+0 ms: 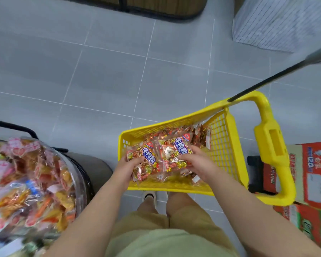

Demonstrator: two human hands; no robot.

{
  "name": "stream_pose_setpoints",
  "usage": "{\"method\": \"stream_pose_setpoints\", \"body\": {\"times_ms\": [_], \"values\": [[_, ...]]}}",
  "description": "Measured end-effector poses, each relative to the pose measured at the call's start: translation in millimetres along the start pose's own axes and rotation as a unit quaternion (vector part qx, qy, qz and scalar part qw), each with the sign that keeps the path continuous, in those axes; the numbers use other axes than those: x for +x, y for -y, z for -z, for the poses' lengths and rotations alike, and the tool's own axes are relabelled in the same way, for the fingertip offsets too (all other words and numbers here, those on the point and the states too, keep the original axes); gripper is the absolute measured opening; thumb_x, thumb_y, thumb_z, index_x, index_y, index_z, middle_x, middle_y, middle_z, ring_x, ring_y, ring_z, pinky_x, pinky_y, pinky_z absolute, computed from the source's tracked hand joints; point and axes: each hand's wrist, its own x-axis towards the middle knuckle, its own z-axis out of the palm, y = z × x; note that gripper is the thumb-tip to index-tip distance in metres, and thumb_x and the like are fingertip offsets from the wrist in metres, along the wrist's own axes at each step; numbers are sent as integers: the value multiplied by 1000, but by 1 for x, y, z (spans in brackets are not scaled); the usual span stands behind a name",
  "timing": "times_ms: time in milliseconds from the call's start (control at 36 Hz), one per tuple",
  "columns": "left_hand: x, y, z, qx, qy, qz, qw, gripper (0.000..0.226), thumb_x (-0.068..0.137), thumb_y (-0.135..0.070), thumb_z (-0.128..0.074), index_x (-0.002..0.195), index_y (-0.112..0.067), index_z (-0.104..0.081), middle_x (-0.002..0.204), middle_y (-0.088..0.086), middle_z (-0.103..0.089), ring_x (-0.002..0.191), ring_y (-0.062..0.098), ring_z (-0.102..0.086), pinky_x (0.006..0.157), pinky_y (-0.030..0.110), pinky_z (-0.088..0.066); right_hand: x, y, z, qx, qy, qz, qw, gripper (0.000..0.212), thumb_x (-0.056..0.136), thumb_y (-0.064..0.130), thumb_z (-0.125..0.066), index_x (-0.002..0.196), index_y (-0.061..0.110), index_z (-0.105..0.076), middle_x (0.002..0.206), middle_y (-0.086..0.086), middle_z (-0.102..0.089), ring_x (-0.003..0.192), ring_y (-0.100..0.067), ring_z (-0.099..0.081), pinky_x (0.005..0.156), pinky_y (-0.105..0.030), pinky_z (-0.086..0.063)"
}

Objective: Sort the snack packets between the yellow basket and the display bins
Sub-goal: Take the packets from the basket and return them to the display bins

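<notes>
Head view, looking down: a bunch of red-and-gold snack packets (pixel 165 156) is gripped from both ends inside the yellow basket (pixel 220 130). The left hand (pixel 127 168) is curled round the bunch's left end, the right hand (pixel 196 162) round its right end. More packets are seen loose beneath. A round display bin (pixel 78 184), heaped with mixed snacks, is seen at left, apart from the basket; printed cardboard boxes (pixel 313 173) are stacked at right.
</notes>
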Motion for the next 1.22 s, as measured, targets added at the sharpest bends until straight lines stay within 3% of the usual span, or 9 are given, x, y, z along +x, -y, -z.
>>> {"method": "stream_pose_setpoints", "body": {"times_ms": [222, 333, 444, 583, 694, 833, 972, 1139, 1222], "values": [[-70, 4, 48, -75, -66, -69, 993, 42, 85, -1, -65, 125, -6, -54, 114, 27, -64, 74, 31, -67, 60, 40, -58, -47, 13, -44, -39, 52, 51, 997, 78, 75, 17, -75, 142, 25, -37, 144, -6, -42, 104, -27, -61, 84, -44, -55], [-111, 32, 80, -139, -144, -97, 975, 43, 83, -3, -68, 124, -10, -55, 117, 23, -65, 98, 40, -65, 87, 56, -51, -62, 14, -70, -116, 97, 94, 984, 72, 77, 16, -74, 140, 22, -40, 135, -7, -51, 104, -22, -59, 75, -33, -51], [-157, 73, 108, -214, -228, -121, 942, 46, 84, -2, -68, 127, -8, -52, 120, 24, -63, 106, 41, -62, 89, 51, -51, -79, 9, -102, -166, 159, 124, 965, 58, 77, 8, -73, 129, 23, -53, 88, 12, -70, 69, -5, -67, 52, -16, -49], [-213, 127, 132, -335, -290, -143, 885, 42, 87, -2, -63, 128, -5, -54, 119, 26, -62, 102, 42, -62, 86, 57, -50, -105, -8, -143, -207, 260, 124, 935, 58, 77, -2, -69, 130, 18, -53, 117, -9, -65, 96, -25, -65, 79, -39, -55], [-249, 171, 151, -412, -332, -172, 831, 41, 86, -4, -65, 125, -4, -56, 113, 25, -66, 85, 33, -68, 71, 44, -59, -126, -27, -179, -284, 318, 129, 895, 51, 75, -9, -65, 120, 14, -58, 100, -12, -69, 87, -26, -60, 79, -40, -46], [-282, 215, 178, -493, -366, -213, 760, 46, 82, -6, -69, 124, -18, -53, 115, 18, -67, 102, 38, -65, 92, 62, -47, -152, -46, -227, -350, 360, 157, 850, 39, 74, -11, -64, 104, 14, -63, 83, 3, -72, 81, -15, -64, 78, -28, -52], [-310, 244, 214, -515, -361, -216, 747, 60, 62, -15, -78, 117, -11, -55, 98, 17, -73, 84, 36, -72, 68, 53, -58, -183, -63, -284, -402, 368, 198, 815, 49, 74, 3, -72, 118, 20, -60, 107, -2, -66, 98, -22, -63, 94, -41, -49], [-331, 275, 290, -471, -405, -239, 746, 37, 75, -9, -76, 109, -10, -62, 88, 12, -74, 81, 31, -72, 65, 45, -59, -231, -84, -361, -384, 360, 232, 818, 35, 73, 13, -78, 101, 29, -62, 91, 15, -63, 73, -5, -63, 53, -15, -46], [-346, 284, 333, -447, -420, -254, 748, 34, 75, -7, -76, 104, -18, -61, 96, 12, -71, 82, 33, -66, 59, 39, -58, -252, -98, -397, -361, 370, 208, 831, 43, 73, 9, -78, 110, 22, -63, 93, 1, -69, 81, -13, -68, 67, -23, -53]]}}
